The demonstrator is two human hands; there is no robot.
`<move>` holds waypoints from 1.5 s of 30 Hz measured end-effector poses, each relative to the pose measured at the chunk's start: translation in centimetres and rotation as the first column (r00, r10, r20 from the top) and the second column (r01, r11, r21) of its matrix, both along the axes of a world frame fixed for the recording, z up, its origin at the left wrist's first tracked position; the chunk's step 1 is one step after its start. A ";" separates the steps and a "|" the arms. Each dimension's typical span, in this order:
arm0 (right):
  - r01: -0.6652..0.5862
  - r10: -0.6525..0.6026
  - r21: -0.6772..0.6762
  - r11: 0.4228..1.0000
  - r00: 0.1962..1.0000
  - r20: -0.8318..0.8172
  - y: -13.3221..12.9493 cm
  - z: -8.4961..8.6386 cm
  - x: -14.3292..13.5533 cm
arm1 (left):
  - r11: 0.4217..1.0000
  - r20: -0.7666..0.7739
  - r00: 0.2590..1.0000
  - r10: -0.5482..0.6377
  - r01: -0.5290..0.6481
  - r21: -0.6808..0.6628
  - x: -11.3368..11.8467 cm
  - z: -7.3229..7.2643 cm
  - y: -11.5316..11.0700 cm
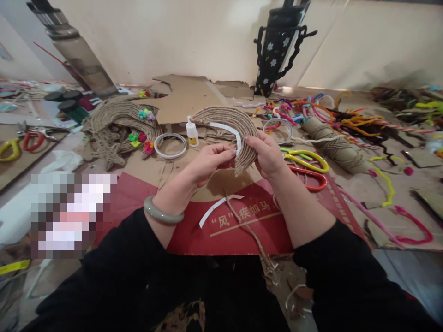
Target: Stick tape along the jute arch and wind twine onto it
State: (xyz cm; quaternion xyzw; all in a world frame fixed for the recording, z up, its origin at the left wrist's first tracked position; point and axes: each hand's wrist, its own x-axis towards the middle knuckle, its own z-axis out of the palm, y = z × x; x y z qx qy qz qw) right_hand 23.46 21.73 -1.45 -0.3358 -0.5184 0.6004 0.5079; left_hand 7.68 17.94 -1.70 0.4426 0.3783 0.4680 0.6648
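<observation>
A crescent wound with jute twine [249,121] is held up in front of me, with its curve to the right. My right hand [270,154] grips its lower right part, thumb on the near face. Along the inner edge runs a white strip of tape [226,127]. At the lower end of that strip, my left hand [216,159] has thumb and fingertips pinched together; the fingers below are partly hidden. Another white strip [216,206] lies on the red cardboard [187,237] below my hands, crossed by a loose length of twine [244,221].
Behind my hands stand a small glue bottle [192,133] and a tape roll [170,145]. Scissors [309,170] lie by my right forearm, near a twine spool [334,143]. Decorated twine crescents [121,120] lie left. A tumbler [277,50] and a bottle [81,55] stand behind.
</observation>
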 end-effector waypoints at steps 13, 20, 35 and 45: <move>0.052 -0.053 -0.035 0.998 0.998 -0.024 -0.7 -0.1 -0.6 | 0.995 -0.009 1.000 0.015 -0.016 -0.098 0.6 0.7 -0.7; 0.055 -0.055 -0.002 0.998 0.998 0.030 -0.6 -0.2 -0.6 | 0.992 0.001 0.996 0.094 -0.094 -0.089 0.5 0.9 -0.6; -0.037 0.006 0.137 0.990 0.975 0.223 -0.6 -0.6 -0.3 | 0.972 -0.007 0.972 0.234 -0.234 -0.030 0.4 0.4 0.0; -0.023 -0.012 0.145 0.989 0.971 0.240 -0.3 -1.1 -0.4 | 0.962 0.009 0.962 0.273 -0.273 -0.029 0.3 0.5 0.1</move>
